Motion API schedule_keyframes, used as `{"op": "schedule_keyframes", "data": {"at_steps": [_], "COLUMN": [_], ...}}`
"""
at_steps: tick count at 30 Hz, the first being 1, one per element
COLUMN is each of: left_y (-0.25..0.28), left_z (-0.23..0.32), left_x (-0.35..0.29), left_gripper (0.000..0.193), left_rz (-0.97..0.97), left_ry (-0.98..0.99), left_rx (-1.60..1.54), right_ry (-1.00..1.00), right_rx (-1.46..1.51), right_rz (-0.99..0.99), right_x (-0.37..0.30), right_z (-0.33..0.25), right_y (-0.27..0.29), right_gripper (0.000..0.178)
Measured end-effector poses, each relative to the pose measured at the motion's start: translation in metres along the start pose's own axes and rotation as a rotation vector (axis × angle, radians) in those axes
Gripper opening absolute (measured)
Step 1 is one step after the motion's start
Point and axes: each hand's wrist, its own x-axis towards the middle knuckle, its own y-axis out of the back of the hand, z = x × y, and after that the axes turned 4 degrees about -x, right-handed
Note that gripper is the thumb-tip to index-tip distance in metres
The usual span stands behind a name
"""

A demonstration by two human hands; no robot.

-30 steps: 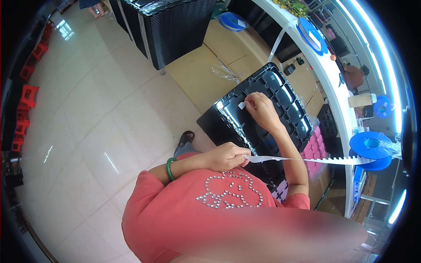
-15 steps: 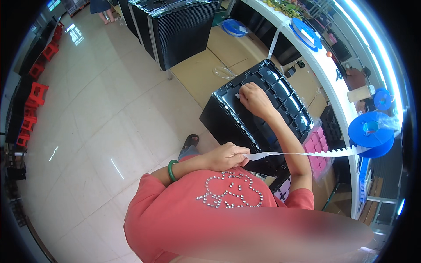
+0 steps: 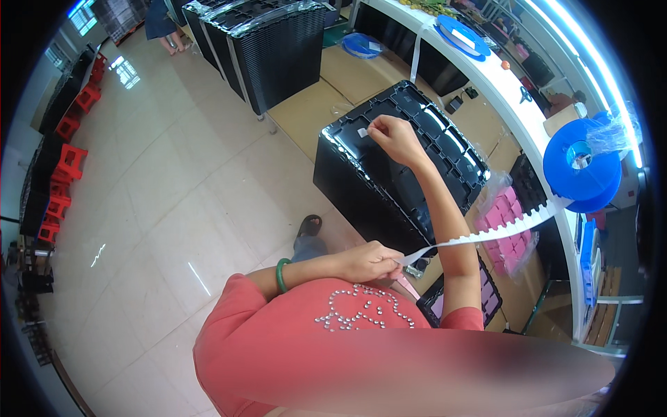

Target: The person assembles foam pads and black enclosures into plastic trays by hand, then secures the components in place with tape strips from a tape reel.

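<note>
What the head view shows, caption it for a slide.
Left hand grips a white strip running to a blue reel; right hand beside a white label on a black tray.

Glossy plastic tray (image 3: 379,161), matt papery strip (image 3: 511,228)

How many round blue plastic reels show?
3: rightmost reel with white notched strip, middle reel on white table, leftmost reel on brown cardboard; another may be hidden.

The left hand (image 3: 375,262) grips, curled; the right hand (image 3: 397,137) stretches forward, loosely curled.
</note>
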Motion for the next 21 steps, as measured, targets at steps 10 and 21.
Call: {"op": "schedule_keyframes", "data": {"at_steps": [10,21], "left_y": [0.037,0.085], "left_z": [-0.002,-0.007], "left_x": [-0.001,0.03], "left_gripper": [0.027,0.028], "left_rz": [0.067,-0.056], "left_ry": [0.081,0.029], "left_rx": [-0.048,-0.043], "right_ry": [-0.03,0.262], "right_rx": [-0.33,-0.718], "right_rz": [-0.123,0.027], "right_x": [0.044,0.048], "right_z": [0.012,0.007], "right_y": [-0.022,-0.048], "right_gripper": [0.022,0.015]}}
